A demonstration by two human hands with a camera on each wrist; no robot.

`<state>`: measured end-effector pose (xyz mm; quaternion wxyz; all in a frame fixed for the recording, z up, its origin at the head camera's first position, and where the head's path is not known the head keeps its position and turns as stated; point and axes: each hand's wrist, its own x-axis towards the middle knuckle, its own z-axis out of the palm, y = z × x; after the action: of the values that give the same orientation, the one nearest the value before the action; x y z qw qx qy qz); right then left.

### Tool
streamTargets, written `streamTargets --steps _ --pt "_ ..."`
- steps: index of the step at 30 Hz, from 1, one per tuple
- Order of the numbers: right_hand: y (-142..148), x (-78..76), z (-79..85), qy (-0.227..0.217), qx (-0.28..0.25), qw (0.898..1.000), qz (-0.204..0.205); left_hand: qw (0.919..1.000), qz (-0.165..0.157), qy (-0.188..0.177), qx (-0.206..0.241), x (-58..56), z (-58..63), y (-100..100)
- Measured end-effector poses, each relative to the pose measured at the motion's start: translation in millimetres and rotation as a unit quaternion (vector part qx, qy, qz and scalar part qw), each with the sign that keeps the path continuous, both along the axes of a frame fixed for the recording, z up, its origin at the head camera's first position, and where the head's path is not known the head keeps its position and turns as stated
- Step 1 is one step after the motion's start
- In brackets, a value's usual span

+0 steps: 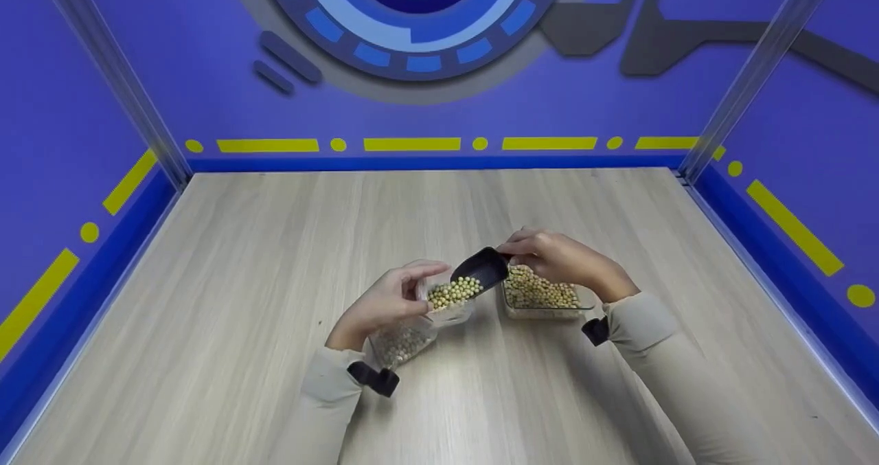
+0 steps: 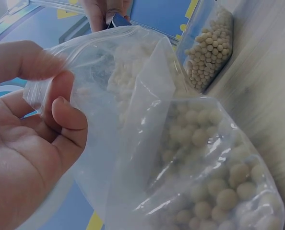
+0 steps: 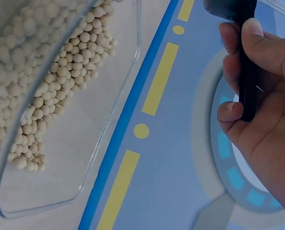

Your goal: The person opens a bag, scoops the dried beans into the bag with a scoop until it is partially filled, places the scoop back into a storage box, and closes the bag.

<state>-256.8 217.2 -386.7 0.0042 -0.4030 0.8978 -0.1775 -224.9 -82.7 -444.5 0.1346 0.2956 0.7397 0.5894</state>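
My left hand (image 1: pixel 384 300) pinches the rim of a clear plastic bag (image 2: pixel 109 158) between thumb and fingers, and its mouth stands open. Round, pale yellow soybean-like balls (image 2: pixel 205 191) fill the lower part of the bag, which rests on the table. My right hand (image 1: pixel 566 259) grips the handle of a black scoop (image 1: pixel 485 264). The scoop's front end meets the bag's mouth, tilted down to the left, with yellowish balls (image 1: pixel 457 292) at its lip. How many balls are in the bag and how many on the scoop, I cannot tell.
A clear rectangular container (image 1: pixel 546 312) holding more of the same balls stands under my right hand, just right of the bag. The light wooden table (image 1: pixel 275 245) is bounded by blue-purple panels (image 1: pixel 206 108) at the back and both sides.
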Motion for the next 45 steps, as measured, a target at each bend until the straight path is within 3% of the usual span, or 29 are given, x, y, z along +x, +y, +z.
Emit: streamTargets --steps 11,21,27,45 --pt "-3 -2.5 9.1 0.034 -0.007 0.999 0.025 0.9997 0.002 0.001 0.024 2.6 5.5 -2" --pt "-6 -2.2 17.9 0.044 -0.015 0.998 0.036 0.9991 0.011 0.028 0.031 3.8 12.2 -5" --pt "-7 -2.0 19.9 0.038 -0.023 0.999 0.028 0.9988 0.017 0.026 0.038 4.1 15.5 -9" --pt "12 -5.2 7.3 -0.013 -0.085 0.996 0.000 0.9995 0.029 0.012 0.007 -3.2 5.8 -9"
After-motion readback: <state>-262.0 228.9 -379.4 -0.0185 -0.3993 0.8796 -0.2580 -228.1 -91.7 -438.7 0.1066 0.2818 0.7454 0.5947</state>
